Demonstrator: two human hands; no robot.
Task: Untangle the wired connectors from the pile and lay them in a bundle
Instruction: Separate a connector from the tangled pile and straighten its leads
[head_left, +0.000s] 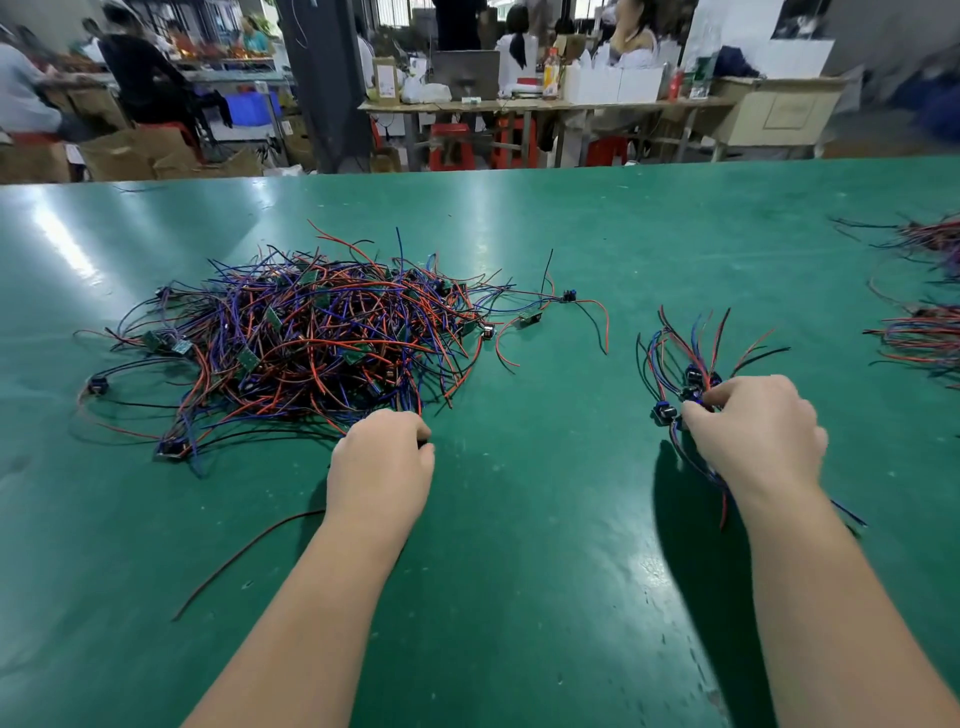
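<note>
A big tangled pile of wired connectors (311, 338), with red, blue and black wires and small green boards, lies on the green table (519, 571) at the left. My left hand (382, 462) sits at the pile's near edge, fingers curled over a small dark part and wires there. A small bundle of connectors (685, 364) fans out at the right. My right hand (753, 431) grips this bundle at its black and blue connector heads, wire ends trailing under my wrist.
A loose connector (569, 297) and a small green board (530, 317) lie between pile and bundle. A single dark wire (244, 556) lies near my left forearm. More bundles (924, 332) sit at the right edge. People work at benches beyond the table.
</note>
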